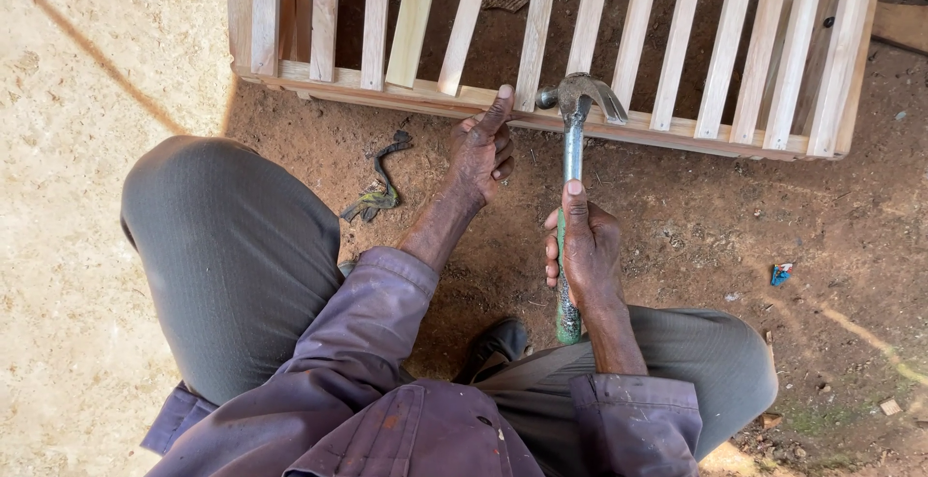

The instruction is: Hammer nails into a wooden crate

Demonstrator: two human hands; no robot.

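Steel claw hammer with green handle poised over pale slatted wooden frame on the dirt.
Right hand grips the handle closed; left hand presses the frame's near rail, forefinger extended.

One claw hammer with a green handle. Two hands: left hand, right hand. One slatted wooden frame at far side, about fourteen pale slats visible within the view. One dark shoe, near. One twisted scrap on the dirt, left. One small blue-and-red scrap, right.
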